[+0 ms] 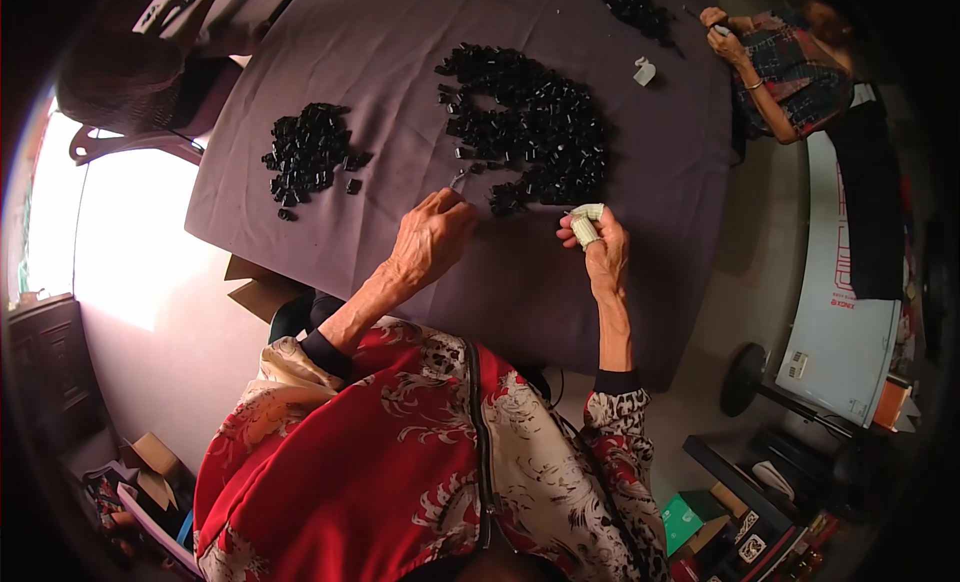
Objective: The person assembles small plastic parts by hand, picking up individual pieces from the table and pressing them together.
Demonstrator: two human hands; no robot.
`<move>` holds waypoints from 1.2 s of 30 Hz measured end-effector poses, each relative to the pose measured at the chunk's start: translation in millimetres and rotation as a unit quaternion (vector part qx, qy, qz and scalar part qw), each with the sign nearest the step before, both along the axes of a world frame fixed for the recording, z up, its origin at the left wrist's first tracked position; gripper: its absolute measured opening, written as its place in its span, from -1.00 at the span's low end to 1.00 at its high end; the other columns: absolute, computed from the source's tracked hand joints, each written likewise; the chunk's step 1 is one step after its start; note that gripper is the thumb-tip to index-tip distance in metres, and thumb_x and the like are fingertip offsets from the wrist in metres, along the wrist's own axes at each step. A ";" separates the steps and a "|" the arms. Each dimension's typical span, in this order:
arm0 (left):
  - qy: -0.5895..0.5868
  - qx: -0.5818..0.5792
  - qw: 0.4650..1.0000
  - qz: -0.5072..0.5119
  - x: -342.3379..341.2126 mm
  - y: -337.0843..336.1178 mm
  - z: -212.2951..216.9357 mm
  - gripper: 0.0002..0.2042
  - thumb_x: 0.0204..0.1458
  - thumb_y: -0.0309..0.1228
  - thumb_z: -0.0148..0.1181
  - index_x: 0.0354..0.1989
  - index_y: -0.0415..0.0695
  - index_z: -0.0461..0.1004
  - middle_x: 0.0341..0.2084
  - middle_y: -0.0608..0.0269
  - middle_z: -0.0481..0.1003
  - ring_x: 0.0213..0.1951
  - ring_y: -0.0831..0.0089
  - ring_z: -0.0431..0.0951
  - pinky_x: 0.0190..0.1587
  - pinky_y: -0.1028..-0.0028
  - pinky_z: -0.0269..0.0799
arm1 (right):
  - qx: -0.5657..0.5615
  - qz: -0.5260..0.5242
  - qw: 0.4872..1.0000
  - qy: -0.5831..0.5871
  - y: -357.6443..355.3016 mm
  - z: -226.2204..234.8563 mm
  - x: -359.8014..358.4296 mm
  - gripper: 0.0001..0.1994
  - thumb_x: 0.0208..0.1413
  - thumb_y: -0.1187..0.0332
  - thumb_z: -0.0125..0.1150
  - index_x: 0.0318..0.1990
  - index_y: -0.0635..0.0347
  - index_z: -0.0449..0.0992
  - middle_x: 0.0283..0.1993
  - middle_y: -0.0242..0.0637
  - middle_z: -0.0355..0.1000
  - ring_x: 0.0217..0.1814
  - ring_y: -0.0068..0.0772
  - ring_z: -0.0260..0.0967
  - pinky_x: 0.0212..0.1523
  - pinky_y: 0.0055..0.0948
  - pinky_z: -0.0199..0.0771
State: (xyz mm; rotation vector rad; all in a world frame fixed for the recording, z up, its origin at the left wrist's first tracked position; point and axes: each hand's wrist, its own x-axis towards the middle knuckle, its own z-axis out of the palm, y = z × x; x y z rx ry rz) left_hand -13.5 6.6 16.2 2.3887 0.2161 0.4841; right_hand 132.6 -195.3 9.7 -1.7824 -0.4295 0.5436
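While the large heap of black pieces (560, 132) lies just beyond the left hand (435, 230) and right hand (605, 250), whose fingers curl inward, I cannot tell if either grip pinches something. Left of both, a smaller heap (308, 150) rests on the worktop (665, 242).

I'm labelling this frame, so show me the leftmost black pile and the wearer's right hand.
Leftmost black pile (308, 150): head view, middle of the heap.
Right hand (606, 254): head view, middle of the hand.
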 end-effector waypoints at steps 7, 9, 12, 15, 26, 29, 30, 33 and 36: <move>-0.005 -0.012 0.998 -0.067 23.0 -32.8 0.6 -0.93 -0.11 -0.50 0.12 -0.41 -0.16 0.45 -0.49 0.17 0.37 -0.40 0.20 0.43 -0.38 0.31 0.39 | 0.020 -0.001 0.999 -0.026 -0.9 10.8 8.0 -0.88 0.10 0.47 -0.05 -0.29 0.27 0.42 -0.39 -0.29 0.48 -0.44 -0.51 0.43 -0.41 -0.58 0.40; 0.003 -0.009 0.996 -0.084 36.9 -47.1 -1.4 -0.93 -0.12 -0.49 0.13 -0.43 -0.14 0.43 -0.51 0.19 0.35 -0.40 0.22 0.42 -0.40 0.31 0.39 | 0.002 -0.014 0.999 -0.034 -7.5 8.6 7.3 -0.88 0.09 0.47 -0.06 -0.29 0.27 0.43 -0.39 -0.28 0.48 -0.44 -0.50 0.43 -0.41 -0.57 0.40; 0.001 0.049 0.995 -0.089 59.3 -61.7 -12.5 -0.91 -0.19 -0.48 0.09 -0.46 -0.14 0.39 -0.46 0.19 0.34 -0.35 0.23 0.41 -0.38 0.32 0.41 | -0.020 -0.014 0.998 -0.051 -10.5 7.7 2.0 -0.87 0.08 0.48 -0.06 -0.29 0.28 0.43 -0.41 -0.28 0.48 -0.46 -0.49 0.43 -0.40 -0.56 0.40; -0.017 0.109 0.990 -0.091 75.1 -68.3 -30.3 -0.90 -0.24 -0.47 0.06 -0.48 -0.15 0.39 -0.43 0.19 0.32 -0.33 0.25 0.39 -0.39 0.33 0.41 | -0.022 0.000 0.997 -0.077 -13.0 6.3 2.5 -0.85 0.04 0.51 -0.04 -0.25 0.30 0.41 -0.40 -0.25 0.48 -0.47 -0.51 0.43 -0.41 -0.57 0.44; 0.058 -0.631 0.772 -0.039 46.0 -20.7 9.9 -0.85 0.02 -0.41 0.16 -0.30 -0.23 0.46 -0.48 0.29 0.50 -0.46 0.58 0.47 -0.34 0.59 0.40 | 0.026 0.038 0.994 -0.098 16.0 39.7 -4.0 -0.86 0.07 0.48 -0.03 -0.25 0.29 0.42 -0.39 -0.27 0.49 -0.40 -0.47 0.46 -0.35 -0.56 0.41; 0.061 -0.657 0.751 -0.025 37.6 -13.9 18.7 -0.84 -0.01 -0.43 0.19 -0.31 -0.25 0.45 -0.50 0.28 0.48 -0.47 0.56 0.47 -0.33 0.56 0.41 | 0.054 0.061 0.992 -0.101 27.8 49.0 -9.2 -0.86 0.06 0.50 -0.03 -0.23 0.29 0.42 -0.37 -0.28 0.49 -0.37 -0.50 0.45 -0.30 -0.58 0.42; 0.053 -0.654 0.754 -0.028 35.4 -13.5 16.8 -0.86 0.02 -0.44 0.17 -0.30 -0.24 0.45 -0.47 0.28 0.50 -0.46 0.56 0.47 -0.33 0.56 0.40 | 0.067 0.072 0.987 -0.125 32.2 50.9 -11.4 -0.84 0.05 0.51 -0.04 -0.23 0.29 0.42 -0.37 -0.29 0.49 -0.35 -0.51 0.44 -0.28 -0.58 0.42; 0.043 -0.650 0.758 -0.036 30.2 -11.4 16.5 -0.87 0.04 -0.44 0.14 -0.28 -0.22 0.44 -0.45 0.28 0.51 -0.45 0.57 0.48 -0.32 0.56 0.40 | 0.084 0.100 0.979 -0.157 40.8 54.9 -16.1 -0.80 0.01 0.56 -0.10 -0.21 0.32 0.41 -0.34 -0.29 0.49 -0.29 -0.52 0.43 -0.22 -0.56 0.42; 0.038 -0.644 0.763 -0.037 28.5 -11.4 14.7 -0.86 0.04 -0.44 0.14 -0.26 -0.23 0.44 -0.47 0.29 0.50 -0.45 0.57 0.47 -0.32 0.56 0.40 | 0.115 0.128 0.971 -0.168 45.7 48.2 -18.2 -0.75 -0.03 0.58 -0.15 -0.18 0.38 0.39 -0.26 -0.22 0.48 -0.23 -0.49 0.43 -0.13 -0.54 0.40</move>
